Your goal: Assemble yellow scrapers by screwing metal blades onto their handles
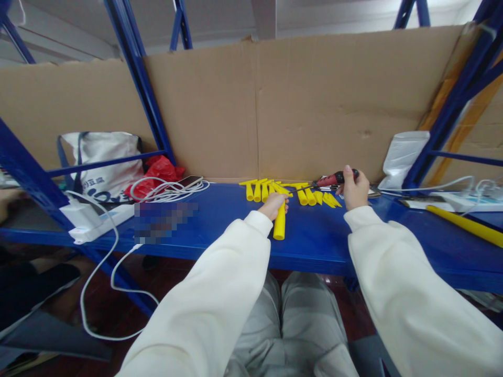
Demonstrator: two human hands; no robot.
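Note:
My left hand point(275, 206) is closed round a yellow tube-like piece point(279, 225), whose wide round end points toward me. In my right hand point(353, 189) is the dark red and black handle of a screwdriver point(329, 180). Its thin shaft reaches left to the top of the held yellow piece, beside the left fingers; whether the tip touches it cannot be made out. Behind the hands, several similar yellow pieces point(257, 191) lie in a row on the blue table point(228, 220). Small flat yellow parts point(330, 200) rest near my right hand.
At the left are a white cloth bag point(106, 152), a red plastic bag point(163, 170), coiled white cable point(173, 191) and a power strip point(102, 224). On the right stand a white pouch point(404, 157) and a long yellow piece point(467, 225). Cardboard point(314, 104) closes the back.

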